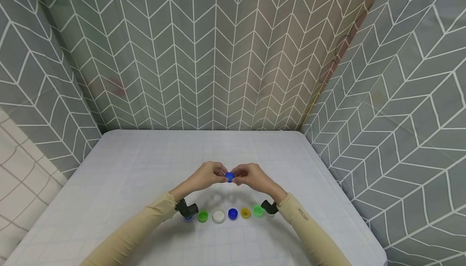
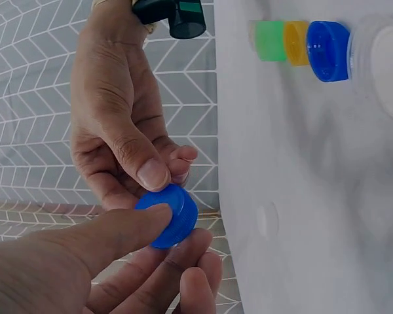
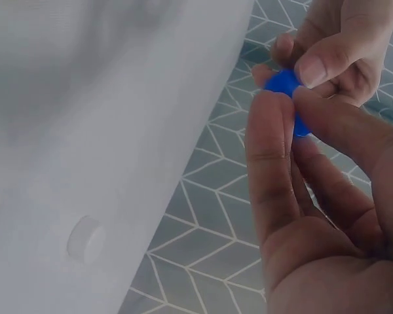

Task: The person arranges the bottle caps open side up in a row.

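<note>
Both hands meet above the table on one blue bottle cap (image 1: pixel 229 177). My left hand (image 1: pixel 204 177) pinches its left side, with the thumb laid across the cap (image 2: pixel 167 222) in the left wrist view. From the other side my right hand (image 1: pixel 256 177) pinches the same cap between thumb and fingers. In the right wrist view, fingers hide much of the blue cap (image 3: pixel 285 82). Nearer my body a row of caps lies on the table: a green cap (image 1: pixel 203 216), a white cap (image 1: pixel 218 216), another blue cap (image 1: pixel 233 214), a yellow cap (image 1: pixel 245 213) and a light green cap (image 1: pixel 258 211).
At the row's left end, a bluish cap (image 1: pixel 187 219) is partly covered by the left wrist camera (image 1: pixel 187 208). The right wrist camera (image 1: pixel 270 207) partly covers a whitish cap. A pale cloth covers the table (image 1: pixel 153 152). Patterned grey curtains (image 1: pixel 204 55) stand behind and beside it.
</note>
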A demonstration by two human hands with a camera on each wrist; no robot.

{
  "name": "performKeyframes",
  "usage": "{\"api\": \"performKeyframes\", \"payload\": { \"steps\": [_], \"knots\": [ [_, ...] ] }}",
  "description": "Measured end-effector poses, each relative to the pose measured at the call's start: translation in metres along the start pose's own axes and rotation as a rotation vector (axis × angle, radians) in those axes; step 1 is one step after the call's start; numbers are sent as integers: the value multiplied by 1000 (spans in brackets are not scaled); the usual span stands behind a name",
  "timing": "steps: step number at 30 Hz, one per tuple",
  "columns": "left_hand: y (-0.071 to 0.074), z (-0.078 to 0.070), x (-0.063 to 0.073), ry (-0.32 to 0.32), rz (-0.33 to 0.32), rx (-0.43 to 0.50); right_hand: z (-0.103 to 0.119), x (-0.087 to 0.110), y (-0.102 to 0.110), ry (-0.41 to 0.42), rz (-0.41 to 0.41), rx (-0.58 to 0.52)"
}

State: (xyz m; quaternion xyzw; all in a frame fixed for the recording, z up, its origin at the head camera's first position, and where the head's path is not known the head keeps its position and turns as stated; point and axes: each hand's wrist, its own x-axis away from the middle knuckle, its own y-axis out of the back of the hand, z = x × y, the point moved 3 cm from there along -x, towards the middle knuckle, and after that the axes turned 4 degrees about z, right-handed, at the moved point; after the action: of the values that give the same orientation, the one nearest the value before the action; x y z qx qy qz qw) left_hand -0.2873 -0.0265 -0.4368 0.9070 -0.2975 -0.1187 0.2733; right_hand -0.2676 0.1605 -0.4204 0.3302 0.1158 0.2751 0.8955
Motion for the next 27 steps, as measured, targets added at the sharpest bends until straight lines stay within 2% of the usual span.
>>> {"api": "performKeyframes", "payload": {
  "steps": [6,12,19,27],
  "knots": [
    [2,-3,1,14,-21,20,2,1,4,14,-56,-15],
    [-1,-3,3,10,-4,53,3,4,3,23,-93,-17],
    [-5,0,3,-19,4,41,2,11,1,24,-81,28],
    [-7,-2,2,29,-1,-2,1,14,-1,21,-71,22]
  ]
}}
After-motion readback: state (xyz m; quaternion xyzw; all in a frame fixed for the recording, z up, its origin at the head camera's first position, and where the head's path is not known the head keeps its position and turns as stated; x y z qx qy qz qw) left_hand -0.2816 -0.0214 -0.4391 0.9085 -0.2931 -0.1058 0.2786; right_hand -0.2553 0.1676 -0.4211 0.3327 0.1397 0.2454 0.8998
